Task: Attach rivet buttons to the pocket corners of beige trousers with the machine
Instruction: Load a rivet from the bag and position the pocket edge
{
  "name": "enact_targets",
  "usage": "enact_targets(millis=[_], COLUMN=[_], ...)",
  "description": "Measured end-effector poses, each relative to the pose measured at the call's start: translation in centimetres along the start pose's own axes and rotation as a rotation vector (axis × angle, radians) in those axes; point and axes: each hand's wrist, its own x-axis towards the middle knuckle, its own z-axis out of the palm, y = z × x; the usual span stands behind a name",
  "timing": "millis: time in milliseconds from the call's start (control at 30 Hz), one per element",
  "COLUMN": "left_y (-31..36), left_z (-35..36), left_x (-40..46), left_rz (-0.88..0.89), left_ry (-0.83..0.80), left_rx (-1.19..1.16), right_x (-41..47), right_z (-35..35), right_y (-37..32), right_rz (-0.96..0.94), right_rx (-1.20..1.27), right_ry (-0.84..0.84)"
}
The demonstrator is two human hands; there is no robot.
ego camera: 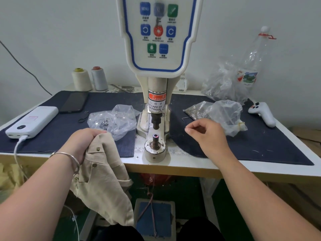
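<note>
Two hands: left (81, 143) grips woven beige trousers (104, 181); right (206, 134) loosely curled, fingertips pinched, contents unclear.

Your white table (194, 166) holds a dark blue cloth (260, 145) on each side of the machine (157, 119). Left of the machine lie a power bank (33, 121), a phone (74, 102) and a plastic bag (112, 120).

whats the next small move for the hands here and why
Probably the left hand should bring the beige trousers it grips onto the machine's metal lower post, which stands bare. The right hand, fingers pinched together, hovers right of the post; whether it holds a rivet cannot be told.
</note>
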Motion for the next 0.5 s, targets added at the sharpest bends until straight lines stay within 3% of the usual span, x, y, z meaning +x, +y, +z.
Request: enact_targets(millis=[167,500], left_y=[0.0,0.0], left_z=[0.3,0.1], left_x=[-0.2,0.5], left_rz=[0.010,0.035], left_ry=[0.019,0.034], left_rx=[-0.010,-0.008], right_x=[-1.4,-1.1], right_z=[2.3,3.7], right_y=[-4.2,-5.2], right_rz=[-0.082,-0.086], right_rx=[0.148,0.069], right_ry=[-0.145,-0.268])
